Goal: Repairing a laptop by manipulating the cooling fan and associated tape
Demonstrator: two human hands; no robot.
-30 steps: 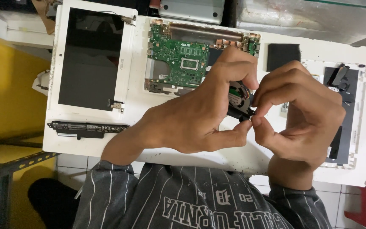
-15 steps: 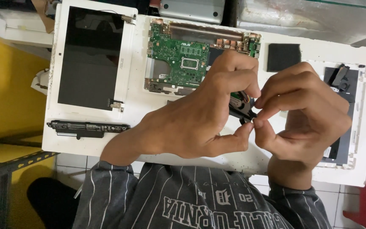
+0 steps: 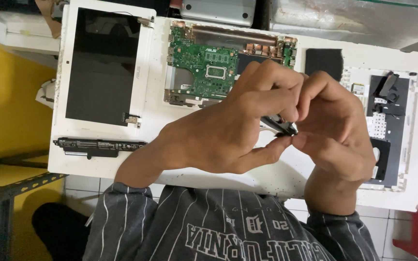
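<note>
Two hands over white table (image 3: 122, 166), tiled floor below | left hand (image 3: 228, 130) and right hand (image 3: 337, 135) both pinch small dark part (image 3: 279, 125) | part sits lower, hands closer than before

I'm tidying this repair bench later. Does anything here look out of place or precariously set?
The long black battery pack lies apart from the laptop parts, close to the white table's near-left edge. Both hands hold a small dark part; nothing looks spilled.

Glossy black screen (image 3: 103, 67), matt white plastic table (image 3: 412, 63), green circuit board (image 3: 204, 63), striped cloth shirt (image 3: 228, 227)
</note>
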